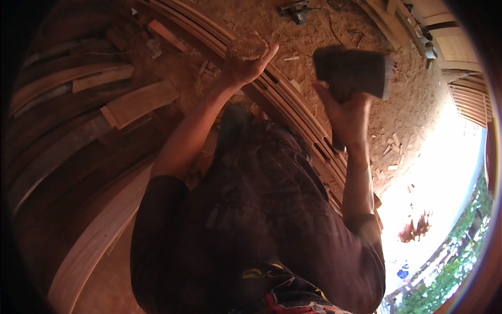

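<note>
I see the fingers of the left hand (241,72) curled around a round brown piece with a frayed, fibrous top (249,47), the thumb sticking out to the right. The fingers of the right hand (349,118) are closed on a dark, blocky mallet (350,72), slightly blurred; its handle end shows below my grip. The frayed piece is over the long wooden beams (298,115), though I cannot tell what its lower end touches. The mallet is beyond the beams' right edge, above the sawdust-covered floor (413,99). Dark slots mark the beams. Near the floor's far edge lies a corded power tool (297,11); planks (144,103) lie left of the beams.
</note>
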Tool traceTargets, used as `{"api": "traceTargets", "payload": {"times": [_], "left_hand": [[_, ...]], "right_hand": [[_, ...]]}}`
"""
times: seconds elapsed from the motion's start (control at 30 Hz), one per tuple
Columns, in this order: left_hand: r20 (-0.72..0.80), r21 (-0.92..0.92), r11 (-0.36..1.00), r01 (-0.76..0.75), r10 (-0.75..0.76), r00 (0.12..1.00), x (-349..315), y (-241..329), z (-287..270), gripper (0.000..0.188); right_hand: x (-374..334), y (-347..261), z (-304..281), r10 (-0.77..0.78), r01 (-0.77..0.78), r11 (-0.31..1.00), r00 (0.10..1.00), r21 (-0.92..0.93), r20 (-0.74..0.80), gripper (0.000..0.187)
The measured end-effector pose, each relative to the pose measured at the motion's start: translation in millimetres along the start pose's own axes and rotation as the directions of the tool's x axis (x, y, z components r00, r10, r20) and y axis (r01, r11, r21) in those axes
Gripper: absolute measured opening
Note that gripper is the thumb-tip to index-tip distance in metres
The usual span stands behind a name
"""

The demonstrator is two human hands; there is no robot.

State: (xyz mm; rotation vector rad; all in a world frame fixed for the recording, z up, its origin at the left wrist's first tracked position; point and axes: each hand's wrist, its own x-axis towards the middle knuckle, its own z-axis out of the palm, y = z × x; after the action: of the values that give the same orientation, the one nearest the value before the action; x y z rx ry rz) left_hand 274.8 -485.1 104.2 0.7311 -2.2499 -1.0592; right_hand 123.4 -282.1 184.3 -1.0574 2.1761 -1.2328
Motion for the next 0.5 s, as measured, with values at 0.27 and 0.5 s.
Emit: {"api": "traceTargets", "payload": {"times": [0.27, 0.5], "left_hand": [[-0.242, 0.200, 0.903, -0.380, 0.421, 0.874, -24.2, -41.5, 26.2, 0.025], [-0.076, 0.179, 0.965, -0.193, 0.209, 0.975, -12.5, -73.9, 9.6, 0.031]], "right_hand": [[26.2, -21.4, 63.1, -0.117, 0.370, 0.775, 0.881, -0.513, 0.459, 0.027], [51.6, -62.0, 34.1, -0.422, 0.473, 0.861, 0.869, -0.184, 0.259, 0.020]]}}
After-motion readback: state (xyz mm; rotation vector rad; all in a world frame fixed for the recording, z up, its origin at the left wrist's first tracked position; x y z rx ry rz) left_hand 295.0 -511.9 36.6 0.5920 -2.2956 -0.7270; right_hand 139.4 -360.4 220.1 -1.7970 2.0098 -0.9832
